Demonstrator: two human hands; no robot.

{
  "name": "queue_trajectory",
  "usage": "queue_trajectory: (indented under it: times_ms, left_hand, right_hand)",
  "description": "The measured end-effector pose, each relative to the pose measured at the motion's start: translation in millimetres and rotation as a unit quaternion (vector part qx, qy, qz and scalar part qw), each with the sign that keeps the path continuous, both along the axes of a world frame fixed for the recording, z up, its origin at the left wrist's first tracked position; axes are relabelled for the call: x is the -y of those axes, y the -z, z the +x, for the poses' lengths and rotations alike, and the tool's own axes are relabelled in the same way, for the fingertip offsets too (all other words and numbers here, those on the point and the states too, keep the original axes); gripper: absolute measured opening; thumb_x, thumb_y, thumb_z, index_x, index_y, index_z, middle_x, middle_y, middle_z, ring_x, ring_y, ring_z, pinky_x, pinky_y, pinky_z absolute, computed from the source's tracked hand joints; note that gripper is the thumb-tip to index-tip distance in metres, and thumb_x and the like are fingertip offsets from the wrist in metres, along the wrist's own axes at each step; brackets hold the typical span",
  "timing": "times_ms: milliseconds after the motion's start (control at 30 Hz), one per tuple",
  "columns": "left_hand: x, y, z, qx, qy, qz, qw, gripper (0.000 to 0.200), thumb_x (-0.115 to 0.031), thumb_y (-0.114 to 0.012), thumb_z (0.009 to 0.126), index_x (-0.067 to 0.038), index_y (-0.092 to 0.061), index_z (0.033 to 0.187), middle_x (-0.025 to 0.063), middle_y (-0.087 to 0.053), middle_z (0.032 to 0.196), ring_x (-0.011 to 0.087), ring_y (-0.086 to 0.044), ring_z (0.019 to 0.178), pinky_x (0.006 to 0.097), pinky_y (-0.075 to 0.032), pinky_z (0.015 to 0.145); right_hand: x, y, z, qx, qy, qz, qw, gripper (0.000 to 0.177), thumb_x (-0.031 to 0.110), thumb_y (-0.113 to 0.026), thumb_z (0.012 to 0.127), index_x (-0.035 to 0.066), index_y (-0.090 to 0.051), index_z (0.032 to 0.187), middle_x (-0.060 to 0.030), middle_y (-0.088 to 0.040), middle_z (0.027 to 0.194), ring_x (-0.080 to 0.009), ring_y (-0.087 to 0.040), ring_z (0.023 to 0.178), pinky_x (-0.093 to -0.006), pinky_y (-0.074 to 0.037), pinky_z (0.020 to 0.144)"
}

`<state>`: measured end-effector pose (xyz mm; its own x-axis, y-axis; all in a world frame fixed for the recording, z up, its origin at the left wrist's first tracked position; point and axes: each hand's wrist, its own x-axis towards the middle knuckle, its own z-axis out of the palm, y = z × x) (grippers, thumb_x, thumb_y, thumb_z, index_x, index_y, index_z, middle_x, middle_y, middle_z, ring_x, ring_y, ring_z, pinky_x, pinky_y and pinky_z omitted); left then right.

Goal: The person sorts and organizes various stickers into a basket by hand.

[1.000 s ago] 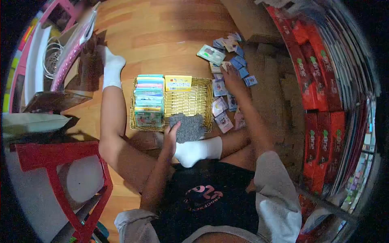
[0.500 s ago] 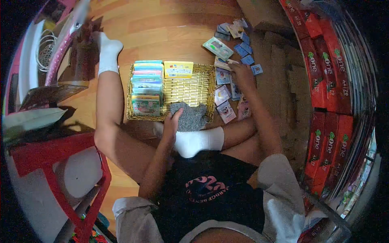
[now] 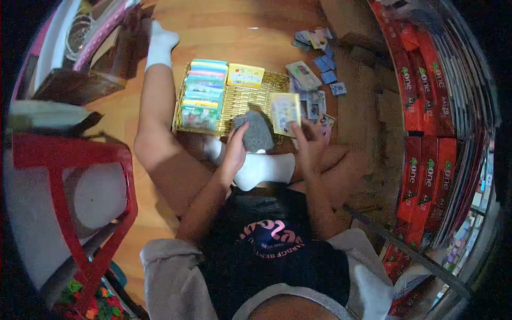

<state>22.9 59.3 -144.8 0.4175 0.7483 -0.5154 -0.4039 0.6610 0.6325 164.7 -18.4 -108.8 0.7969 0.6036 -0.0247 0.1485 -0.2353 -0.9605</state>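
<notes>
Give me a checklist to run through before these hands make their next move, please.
1. Left hand has a grip on the grey cloth: ok, at its left side.
2. Right hand has a grip on the pale yellow packet: ok, near its lower edge.
3. Row of packets lined up in the wicker basket: ok, along its left side.
4. Loose packets in order: not ok, scattered to the right of the basket.
5. Back of the pale yellow packet undamaged: cannot tell, it faces away.
</notes>
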Motion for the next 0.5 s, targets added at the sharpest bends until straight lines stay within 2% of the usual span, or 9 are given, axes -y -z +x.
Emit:
queue_trajectory:
  times_ms: [33,100,167,200,300,367,500]
  left_hand:
    - [0.8,-5.0,-0.1,-0.004,-0.007,-0.004,1.000,0.037,-0.026,-0.051,0.081,-0.001,-0.047,0.108,0.0081,-0.052,0.107,0.0180,-0.051,0.094,0.0298,-0.038,0.085]
    - [-1.2,-8.5,-2.1,0.120,0.004,-0.071,0.990,0.040,-0.033,-0.041,0.086,-0.003,-0.046,0.111,0.0087,-0.053,0.105,0.0189,-0.051,0.096,0.0316,-0.038,0.086]
    - [-4.1,-6.4,-2.0,0.122,0.008,-0.056,0.991,0.046,-0.040,-0.031,0.088,-0.004,-0.045,0.113,0.0095,-0.053,0.106,0.0196,-0.051,0.097,0.0333,-0.040,0.085]
    - [-6.8,-9.3,-4.9,0.114,0.039,-0.045,0.992,0.046,-0.037,-0.027,0.088,-0.003,-0.043,0.115,0.0101,-0.051,0.109,0.0207,-0.050,0.100,0.0340,-0.041,0.084]
    - [-8.0,-13.7,-9.0,0.124,-0.008,-0.056,0.991,0.043,-0.033,-0.027,0.088,-0.004,-0.043,0.115,0.0095,-0.052,0.108,0.0201,-0.053,0.096,0.0326,-0.043,0.082]
    - [-5.2,-15.8,-8.0,0.137,0.005,-0.047,0.989,0.040,-0.031,-0.028,0.087,-0.004,-0.043,0.113,0.0096,-0.053,0.106,0.0195,-0.054,0.094,0.0330,-0.044,0.081]
    - [-6.0,-16.0,-9.5,0.192,0.046,-0.050,0.979,0.038,-0.029,-0.032,0.087,-0.004,-0.042,0.114,0.0093,-0.052,0.108,0.0193,-0.053,0.096,0.0335,-0.042,0.083]
  right_hand:
    - [1.2,-3.9,-13.0,-0.004,-0.007,-0.004,1.000,0.027,0.017,-0.066,0.071,0.001,-0.061,0.092,-0.0152,-0.059,0.094,-0.0241,-0.057,0.083,-0.0307,-0.044,0.074]
    - [1.4,-16.6,-34.3,0.088,-0.202,-0.003,0.975,0.029,0.017,-0.067,0.068,0.005,-0.061,0.094,-0.0172,-0.055,0.104,-0.0292,-0.051,0.098,-0.0345,-0.039,0.083]
    - [-2.0,-22.5,-45.6,0.309,-0.297,-0.039,0.903,0.033,0.019,-0.068,0.064,0.010,-0.062,0.096,-0.0188,-0.046,0.116,-0.0351,-0.041,0.110,-0.0394,-0.032,0.091]
    - [-2.3,-23.3,-49.8,0.306,-0.326,-0.064,0.892,0.039,0.021,-0.069,0.064,0.015,-0.061,0.101,-0.0192,-0.037,0.125,-0.0378,-0.035,0.114,-0.0424,-0.028,0.094]
    - [-9.1,-23.4,-49.2,0.348,-0.335,-0.073,0.873,0.047,0.022,-0.069,0.064,0.018,-0.056,0.109,-0.0214,-0.034,0.126,-0.0385,-0.034,0.115,-0.0421,-0.026,0.096]
    - [-14.3,-20.1,-47.4,0.331,-0.325,-0.071,0.883,0.053,0.023,-0.069,0.064,0.020,-0.051,0.114,-0.0254,-0.033,0.125,-0.0395,-0.034,0.114,-0.0415,-0.030,0.093]
    - [-16.8,-26.3,-43.5,0.321,-0.304,-0.061,0.895,0.052,0.023,-0.069,0.064,0.019,-0.053,0.113,-0.0267,-0.036,0.121,-0.0392,-0.038,0.109,-0.0406,-0.033,0.090]
